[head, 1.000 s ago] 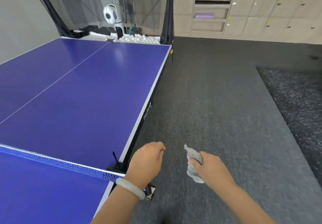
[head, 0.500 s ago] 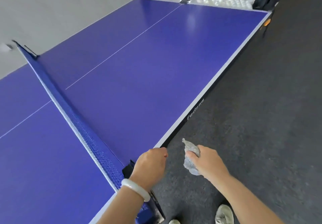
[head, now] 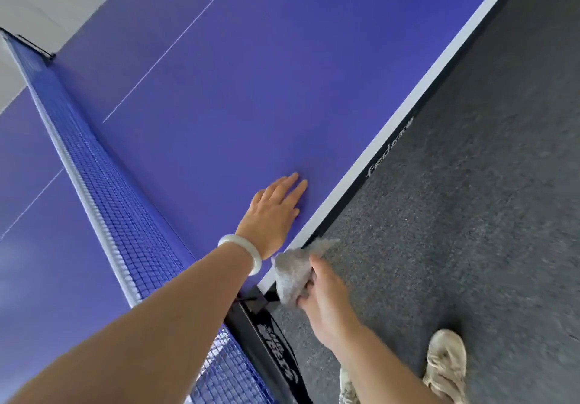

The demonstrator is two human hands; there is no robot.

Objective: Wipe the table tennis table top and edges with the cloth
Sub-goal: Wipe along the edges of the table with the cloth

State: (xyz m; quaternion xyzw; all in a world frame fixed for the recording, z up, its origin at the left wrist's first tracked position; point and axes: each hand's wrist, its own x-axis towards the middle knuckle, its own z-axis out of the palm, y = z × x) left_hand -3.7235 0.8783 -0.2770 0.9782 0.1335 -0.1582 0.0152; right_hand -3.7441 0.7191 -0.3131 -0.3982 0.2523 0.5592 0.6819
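The blue table tennis table (head: 251, 74) fills most of the view, with a white line and a black side edge (head: 386, 155) running down its right side. My left hand (head: 274, 212) lies flat on the top near that edge, fingers straight. My right hand (head: 326, 297) grips a crumpled grey cloth (head: 293, 270) and holds it against the table's side edge, just beyond the net post.
The blue net (head: 103, 202) crosses the table from far left to my left forearm, ending in a black clamp post (head: 266, 331). Dark grey carpet (head: 470, 184) covers the floor on the right. My feet in light shoes (head: 445, 366) stand beside the table.
My left hand opened from a loose fist and came down flat on the table top. My right hand brought the cloth up against the side edge. The view tilted down and closer.
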